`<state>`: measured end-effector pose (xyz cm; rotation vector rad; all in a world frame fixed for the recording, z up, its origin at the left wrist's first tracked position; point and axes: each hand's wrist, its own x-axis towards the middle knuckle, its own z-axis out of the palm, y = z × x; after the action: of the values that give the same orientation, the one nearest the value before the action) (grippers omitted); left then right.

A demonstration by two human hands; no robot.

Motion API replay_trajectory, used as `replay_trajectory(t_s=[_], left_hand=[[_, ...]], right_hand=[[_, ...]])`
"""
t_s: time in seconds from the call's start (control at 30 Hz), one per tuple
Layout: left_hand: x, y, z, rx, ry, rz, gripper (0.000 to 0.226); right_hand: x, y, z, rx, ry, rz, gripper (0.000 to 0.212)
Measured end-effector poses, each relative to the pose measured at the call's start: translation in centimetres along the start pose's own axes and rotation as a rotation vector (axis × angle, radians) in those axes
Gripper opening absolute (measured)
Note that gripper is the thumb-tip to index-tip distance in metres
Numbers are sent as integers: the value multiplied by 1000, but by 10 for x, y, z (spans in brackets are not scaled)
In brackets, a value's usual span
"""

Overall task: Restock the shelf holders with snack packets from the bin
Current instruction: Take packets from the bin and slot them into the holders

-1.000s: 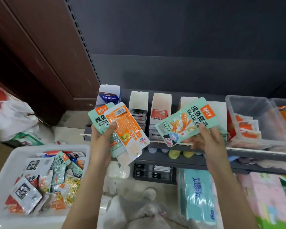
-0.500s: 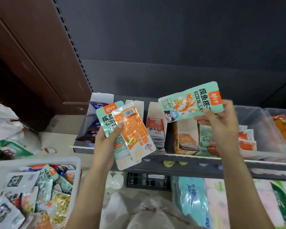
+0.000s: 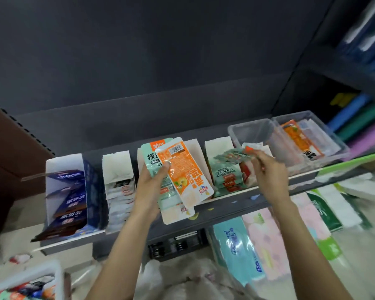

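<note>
1. Left hand (image 3: pixel 148 187), centre frame: holds a fanned stack of snack packets upright in front of the shelf (image 3: pixel 236 200), thumb across their faces.
2. Front of the stack is an orange packet (image 3: pixel 183 172): barcode at its top edge, white characters running sideways, a pale clear window at the lower end. Behind it at 10 o'clock a mint-green packet (image 3: pixel 153 156) with an orange tab and dark characters. A further pale-ended packet pokes out at 6 o'clock; its print is too blurred to read.
3. Right hand (image 3: pixel 268 172), at 3 o'clock of the stack: fingers curled on the edge of a mint-green packet with an orange corner (image 3: pixel 232 155), which lies tilted over the top of a white card holder (image 3: pixel 219 146) already filled with matching green packets (image 3: pixel 226 176).
4. Holders along the shelf toward 9 o'clock: a white one with white packets (image 3: pixel 119 191), then one with dark blue packets (image 3: pixel 70 202).
5. At 2 o'clock of the right hand, two clear plastic tubs (image 3: pixel 255 131); the farther one holds orange packets (image 3: pixel 299 139).
6. White bin (image 3: pixel 52 271) at 7 o'clock, bottom-left corner, with mixed packets, blurred.
7. Under the shelf at 5 o'clock: tissue packs (image 3: pixel 242 250) in blue, pink and green.
</note>
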<state>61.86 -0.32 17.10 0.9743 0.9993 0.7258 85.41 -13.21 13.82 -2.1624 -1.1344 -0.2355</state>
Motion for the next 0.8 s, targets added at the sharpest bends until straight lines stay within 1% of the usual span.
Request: replay_trajectory(t_s=[0.07,0.13,0.17,0.2,0.23,0.3,0.33,0.37,0.4,0.43,0.47,0.53,0.57,0.6,0.63,0.67,0.7,0.73,0.77,0.8], left_hand=[[2,0,3,12,4,-9,24],[2,1,5,40,8,1,21],[3,1,6,56,11,11,18],[2,1,7,74,13,24,16],[2,1,8,89,14,40,14],[2,0,12,113,9,66,13],[2,0,14,114,6,70,14],[2,-1,17,102,1,70,16],[2,-2,20,84,-6,71,19],[2,-2,22,76,-14,76,20],[2,-2,22,83,-22,83,21],[3,-1,21,102,-40,73,18],[3,-2,20,97,-52,52,16],[3,-4,19,81,-58,21,15],[2,-6,18,59,-48,-13,16],[2,-8,16,33,-27,-40,16],[2,-9,14,5,0,-57,16],[2,-10,12,-20,26,-62,17],[3,-10,9,-36,47,-54,19],[3,-9,6,-37,66,-36,22]], right_hand=[[-1,-1,11,-166,-71,-126,20],[-2,0,22,-360,-185,-219,18],[-3,0,25,-414,-228,-249,22],[-2,-2,25,-403,-258,-259,30],[-2,-8,21,-310,-280,-252,38],[-3,-29,12,31,-315,-229,53],[-5,-43,8,145,-348,-260,61],[-9,-57,5,171,-380,-343,68],[-12,-67,6,133,-392,-464,73],[-13,-70,11,91,-390,-582,74],[-13,-69,14,68,-380,-649,72],[-10,-63,17,113,-352,-691,57],[-8,-61,18,183,-326,-665,46],[-6,-62,16,285,-295,-577,35],[-4,-64,11,387,-255,-417,25],[0,-64,10,456,-199,-243,20],[4,-61,13,485,-150,-81,20],[8,-57,17,453,-131,29,22],[11,-52,22,384,-143,49,22],[11,-49,26,316,-182,6,20]])
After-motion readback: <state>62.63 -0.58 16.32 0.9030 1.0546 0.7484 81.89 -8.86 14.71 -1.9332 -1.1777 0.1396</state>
